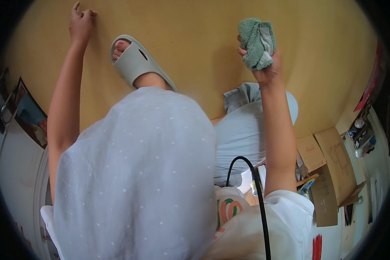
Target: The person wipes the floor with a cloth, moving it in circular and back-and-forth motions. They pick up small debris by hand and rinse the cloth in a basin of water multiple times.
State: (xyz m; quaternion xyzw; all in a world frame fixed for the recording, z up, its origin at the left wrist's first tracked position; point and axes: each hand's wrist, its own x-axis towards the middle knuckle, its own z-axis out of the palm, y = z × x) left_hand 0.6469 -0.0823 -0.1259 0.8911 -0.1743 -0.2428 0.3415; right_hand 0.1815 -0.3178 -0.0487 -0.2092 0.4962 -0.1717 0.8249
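In my raised right hand (271, 71) is a folded green cleaning cloth (256, 42), fuzzy on the outside with a paler, smoother patch showing. My fingers wrap round its lower part and left side, and the cloth hides some of them. At the far left, my left hand (81, 25) is over the tan floor (182, 34). One finger points away and the others are loosely bent, with nothing held. Whether it touches the floor I cannot tell. Nearest to it is my foot in a grey-green slipper (138, 63).
My knee under pale blue dotted fabric (138, 164) fills the lower middle. A black cable (259, 186) loops beside my right arm. Cardboard boxes (333, 160) stand at the right. A white cabinet-like piece (19, 160) and a dark picture (30, 110) are at the left.
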